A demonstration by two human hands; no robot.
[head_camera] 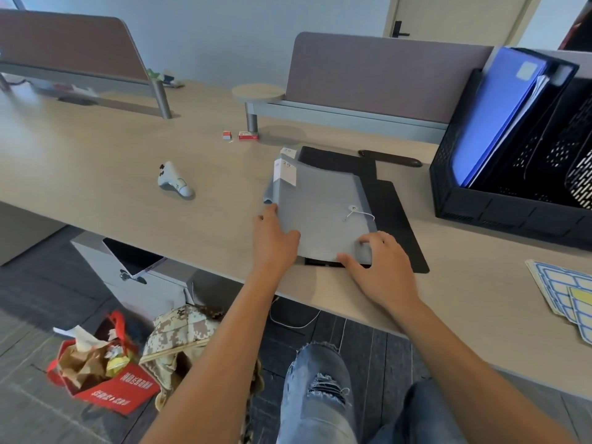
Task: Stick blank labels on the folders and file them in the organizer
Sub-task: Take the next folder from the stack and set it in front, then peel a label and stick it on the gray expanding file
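Grey card folder [320, 206], tied with a string clasp, lies on the table [96, 174] atop a black folder [394, 219]. The left hand [275, 238] holds its near left edge, thumb on top and fingers along the side. The right hand [378, 261] grips the near right corner, fingers curled over it. The black mesh organizer [480, 200] stands well to the right with a blue folder [490, 113] filed inside. Label sheets [563, 290] lie at the right edge.
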